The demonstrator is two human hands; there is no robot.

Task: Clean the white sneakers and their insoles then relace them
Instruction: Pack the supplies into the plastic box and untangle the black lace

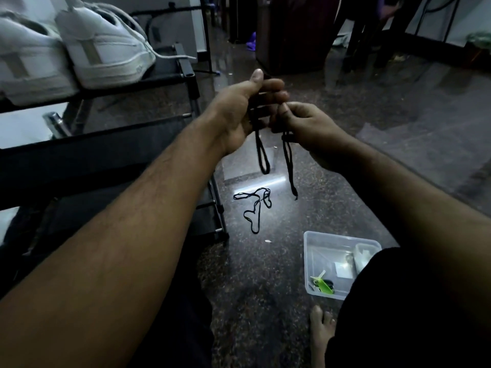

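Two white sneakers stand on the top shelf of a black rack at the upper left, one [106, 46] nearer the middle and one [26, 62] at the left edge. In front of me both hands hold a black lace [261, 155] above the floor. My left hand [247, 110] has the lace wound around its fingers, thumb up. My right hand [308, 128] pinches the lace's other part, and a loose end hangs down from it. A second black lace [253, 208] lies tangled on the floor below my hands.
The black shoe rack [106, 152] fills the left side. A clear plastic tub [334, 264] with small items, one bright green, sits on the dark speckled floor by my right knee. My bare foot [321, 330] rests near it. Furniture legs stand at the back.
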